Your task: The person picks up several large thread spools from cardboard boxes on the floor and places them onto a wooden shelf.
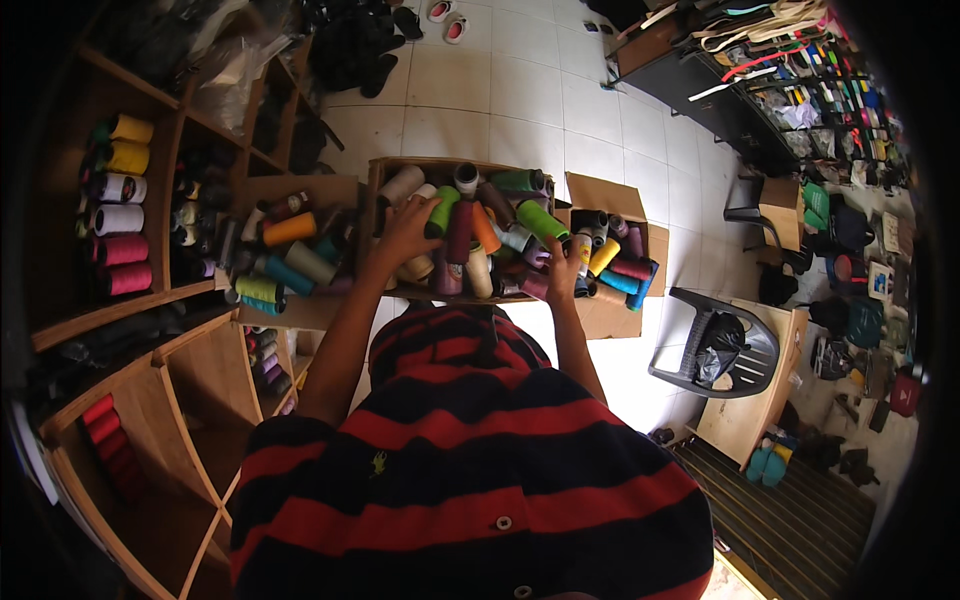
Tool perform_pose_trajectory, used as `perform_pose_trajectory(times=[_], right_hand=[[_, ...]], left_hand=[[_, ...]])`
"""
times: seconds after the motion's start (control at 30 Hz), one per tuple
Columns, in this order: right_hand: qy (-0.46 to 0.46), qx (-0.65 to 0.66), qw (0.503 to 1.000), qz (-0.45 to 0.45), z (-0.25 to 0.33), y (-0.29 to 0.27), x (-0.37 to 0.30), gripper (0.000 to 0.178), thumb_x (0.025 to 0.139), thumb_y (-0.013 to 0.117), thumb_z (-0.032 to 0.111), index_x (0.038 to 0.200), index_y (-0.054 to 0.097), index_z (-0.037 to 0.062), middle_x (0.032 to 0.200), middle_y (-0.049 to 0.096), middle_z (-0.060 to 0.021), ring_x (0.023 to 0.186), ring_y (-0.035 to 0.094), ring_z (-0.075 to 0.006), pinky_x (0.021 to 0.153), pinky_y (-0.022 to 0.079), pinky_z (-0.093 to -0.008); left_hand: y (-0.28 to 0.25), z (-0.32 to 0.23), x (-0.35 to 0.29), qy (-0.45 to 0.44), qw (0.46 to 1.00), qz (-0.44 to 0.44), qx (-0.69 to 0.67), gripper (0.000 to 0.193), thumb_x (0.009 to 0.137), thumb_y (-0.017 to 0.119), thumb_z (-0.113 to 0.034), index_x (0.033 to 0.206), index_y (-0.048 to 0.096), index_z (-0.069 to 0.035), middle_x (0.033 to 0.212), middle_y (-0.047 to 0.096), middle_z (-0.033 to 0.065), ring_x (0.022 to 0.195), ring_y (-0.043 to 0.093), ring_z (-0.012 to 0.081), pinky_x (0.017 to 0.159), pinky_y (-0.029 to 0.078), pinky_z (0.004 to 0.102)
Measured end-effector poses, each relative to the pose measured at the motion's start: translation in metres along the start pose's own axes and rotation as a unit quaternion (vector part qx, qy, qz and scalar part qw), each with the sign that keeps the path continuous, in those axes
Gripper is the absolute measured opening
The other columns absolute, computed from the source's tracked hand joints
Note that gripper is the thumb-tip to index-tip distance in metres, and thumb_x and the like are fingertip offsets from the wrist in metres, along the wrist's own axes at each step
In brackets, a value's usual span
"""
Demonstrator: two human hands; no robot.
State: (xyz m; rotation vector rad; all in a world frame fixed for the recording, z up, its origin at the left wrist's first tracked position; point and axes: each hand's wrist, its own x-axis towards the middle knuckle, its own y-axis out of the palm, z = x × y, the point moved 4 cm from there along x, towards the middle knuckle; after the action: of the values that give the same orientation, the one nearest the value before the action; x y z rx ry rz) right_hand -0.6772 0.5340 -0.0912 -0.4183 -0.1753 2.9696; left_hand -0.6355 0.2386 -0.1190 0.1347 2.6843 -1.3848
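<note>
A cardboard box (377,172) full of thread spools in many colours stands in front of me. At its left part, my left hand (404,228) has thumb and fingers around a lime green thread spool (441,211). Over the right part, my right hand (565,268) closes at the lower end of another green thread spool (538,217), which lies tilted. Between the hands are a maroon spool (459,232), an orange spool (485,230) and a cream spool (479,272). A white-topped dark spool (466,178) stands upright at the far side.
Left of the box, an open carton (330,312) holds more spools; on the right, another carton (603,196) holds yellow, blue and red ones. Wooden shelves (172,200) with spools line the left. A dark plastic chair (765,360) stands right, and shoes (456,29) lie on the tiled floor.
</note>
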Motion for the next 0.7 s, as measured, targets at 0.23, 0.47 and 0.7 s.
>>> perform_pose_trajectory(times=[0.23, 0.47, 0.7], right_hand=[[0.055, 0.101, 0.993, -0.001, -0.008, -0.012, 0.007, 0.050, 0.088, 0.061, 0.035, 0.124, 0.045, 0.0044, 0.112, 0.053, -0.0087, 0.101, 0.054, -0.0224, 0.071, 0.052, -0.0348], [0.132, 0.245, 0.960, 0.043, -0.016, -0.003, 0.001, 0.054, 0.086, 0.056, 0.055, 0.116, 0.051, 0.0101, 0.112, 0.054, -0.0091, 0.103, 0.055, -0.0243, 0.083, 0.048, -0.0455], [0.176, 0.292, 0.934, 0.110, -0.019, 0.004, -0.004, 0.062, 0.087, 0.048, 0.062, 0.114, 0.051, 0.0069, 0.105, 0.057, -0.0097, 0.095, 0.058, -0.0246, 0.074, 0.049, -0.0396]], left_hand=[[0.001, -0.003, -0.002, 0.001, 1.000, -0.008, -0.009, 0.083, 0.063, 0.079, -0.028, 0.136, 0.042, -0.020, 0.122, 0.047, 0.0109, 0.117, 0.046, 0.0296, 0.094, 0.032, 0.0509], [0.003, 0.000, -0.002, -0.001, 1.000, -0.014, -0.015, 0.083, 0.063, 0.079, -0.028, 0.136, 0.041, -0.021, 0.121, 0.049, 0.0110, 0.117, 0.047, 0.0299, 0.096, 0.031, 0.0503], [0.004, 0.017, 0.002, 0.025, 0.987, -0.008, -0.156, 0.078, 0.064, 0.078, -0.025, 0.134, 0.043, -0.021, 0.130, 0.046, 0.0120, 0.123, 0.044, 0.0293, 0.099, 0.029, 0.0516]])
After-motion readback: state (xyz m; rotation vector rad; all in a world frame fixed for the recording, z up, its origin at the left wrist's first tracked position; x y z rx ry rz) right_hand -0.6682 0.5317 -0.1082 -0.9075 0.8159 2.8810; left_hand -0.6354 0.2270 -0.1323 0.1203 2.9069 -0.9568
